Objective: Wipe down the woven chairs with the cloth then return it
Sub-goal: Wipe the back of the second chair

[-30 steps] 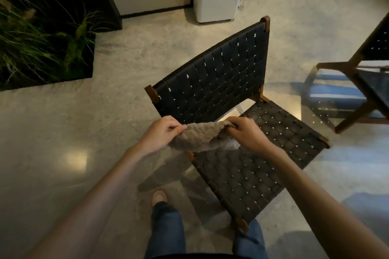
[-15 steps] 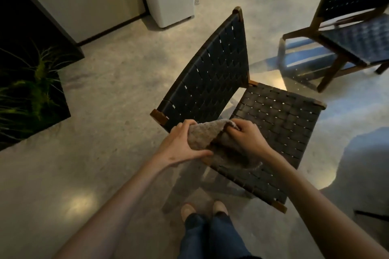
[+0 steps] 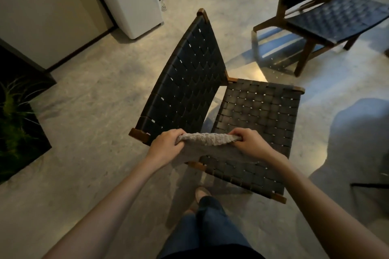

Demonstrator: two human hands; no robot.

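Well off to the left, a dark planter (image 3: 19, 124) of grass sits at the left edge of the floor (image 3: 84, 132), and a white appliance (image 3: 130, 0) stands against the far wall. Next comes the left hand (image 3: 166, 146), its fingers (image 3: 176, 135) curled tight round the left end of the grey cloth (image 3: 208, 143). The cloth is stretched between both hands, raised just above the near left corner of the seat (image 3: 259, 115) of the nearer woven chair (image 3: 189, 82), beside the near end of its backrest (image 3: 179, 111). Its lower part hangs toward the seat edge; whether it touches the weave cannot be told. The right hand (image 3: 251, 143) grips the right end, fingers (image 3: 239, 133) curled over the top hem.

The step in hand looks like readying the cloth for a pass on this chair. To do it well, fold it into a flat pad one hand can press, then stroke straight along the straps, backrest before seat, so dust falls onto what is not yet wiped. Gaps in the weave could snag a loose corner, so tuck the edges in. Farther right, the second woven chair (image 3: 328, 14) stands well apart, apparently awaiting its turn.
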